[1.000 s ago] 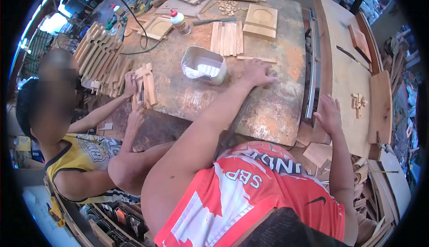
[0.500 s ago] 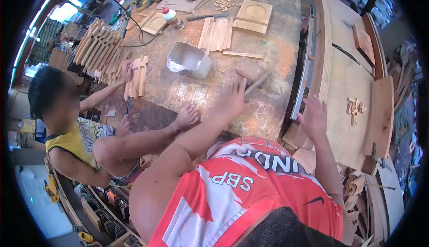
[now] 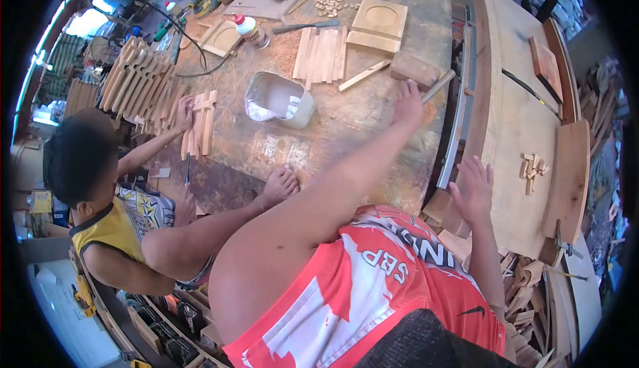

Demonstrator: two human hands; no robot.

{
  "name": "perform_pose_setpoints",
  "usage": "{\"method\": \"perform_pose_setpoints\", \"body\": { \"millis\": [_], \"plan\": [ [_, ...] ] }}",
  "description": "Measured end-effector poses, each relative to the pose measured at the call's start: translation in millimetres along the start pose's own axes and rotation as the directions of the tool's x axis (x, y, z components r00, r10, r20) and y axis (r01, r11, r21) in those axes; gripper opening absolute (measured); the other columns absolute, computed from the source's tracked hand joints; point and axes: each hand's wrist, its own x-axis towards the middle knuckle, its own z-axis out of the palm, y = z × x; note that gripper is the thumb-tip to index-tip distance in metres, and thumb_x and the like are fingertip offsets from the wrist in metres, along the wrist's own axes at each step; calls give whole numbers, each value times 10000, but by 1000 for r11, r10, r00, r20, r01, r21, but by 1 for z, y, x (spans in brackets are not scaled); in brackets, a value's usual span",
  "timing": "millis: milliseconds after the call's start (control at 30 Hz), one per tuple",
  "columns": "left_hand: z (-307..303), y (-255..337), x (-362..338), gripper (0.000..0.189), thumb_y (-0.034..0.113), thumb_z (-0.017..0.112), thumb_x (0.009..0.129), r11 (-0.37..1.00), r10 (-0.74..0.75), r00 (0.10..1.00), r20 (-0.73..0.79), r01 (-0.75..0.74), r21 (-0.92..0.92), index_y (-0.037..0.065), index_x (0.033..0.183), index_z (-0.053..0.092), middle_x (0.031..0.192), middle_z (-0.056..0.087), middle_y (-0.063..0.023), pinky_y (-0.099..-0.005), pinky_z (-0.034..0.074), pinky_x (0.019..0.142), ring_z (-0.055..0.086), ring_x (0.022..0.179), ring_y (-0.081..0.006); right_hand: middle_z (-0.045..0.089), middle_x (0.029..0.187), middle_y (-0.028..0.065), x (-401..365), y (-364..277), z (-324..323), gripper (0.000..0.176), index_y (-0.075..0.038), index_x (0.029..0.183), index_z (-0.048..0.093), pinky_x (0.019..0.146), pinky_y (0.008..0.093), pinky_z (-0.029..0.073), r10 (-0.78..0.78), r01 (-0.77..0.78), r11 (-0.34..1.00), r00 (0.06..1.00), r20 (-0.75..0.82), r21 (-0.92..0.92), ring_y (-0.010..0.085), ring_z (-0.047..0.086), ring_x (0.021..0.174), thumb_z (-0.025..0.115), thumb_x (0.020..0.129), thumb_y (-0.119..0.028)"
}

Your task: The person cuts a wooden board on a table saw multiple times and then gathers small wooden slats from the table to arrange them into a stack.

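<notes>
The left hand (image 3: 408, 105) is at the wooden mallet (image 3: 416, 68) near the bench's far edge, fingers curled by its handle; I cannot tell if they grip it. The right hand (image 3: 471, 188) lies spread at the plank (image 3: 516, 122) edge. 1 tin (image 3: 278, 98) and 1 loose stick (image 3: 363, 75) lie beside the arm.

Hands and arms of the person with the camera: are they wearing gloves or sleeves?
No gloves, no sleeves. The left hand and right hand are bare, and the bareness runs right up to the shoulders. I see no watch or rings. The shirt is sleeveless, red and white with white letters.
</notes>
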Motion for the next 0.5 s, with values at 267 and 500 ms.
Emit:
{"method": "perform_pose_setpoints", "body": {
  "millis": [267, 500],
  "plan": [
    [-115, -90, 87, 901, 485, 755, 781, 992, -31, 991, -134, 14, -126, 22, 1459, 385, 1557, 217, -325, -511, 279, 1161, 259, 1423, -505, 569, 1340, 90, 6, -6, -1, 492, -91, 1201, 625, 1196, 518, 198, 33, -32, 999, 999, 31, -23, 283, 415, 1382, 775, 738, -164],
    [-163, -167, 139, 1066, 609, 767, 733, 773, -571, 796, -199, 603, 194, 104, 1535, 278, 1591, 171, -290, -606, 166, 1173, 135, 1486, -456, 552, 1338, 121, 12, -9, 8, 488, -83, 1203, 618, 1173, 563, 227, 54, -54, 998, 998, 32, -15, 340, 411, 1373, 768, 743, -143]
  ]
}}
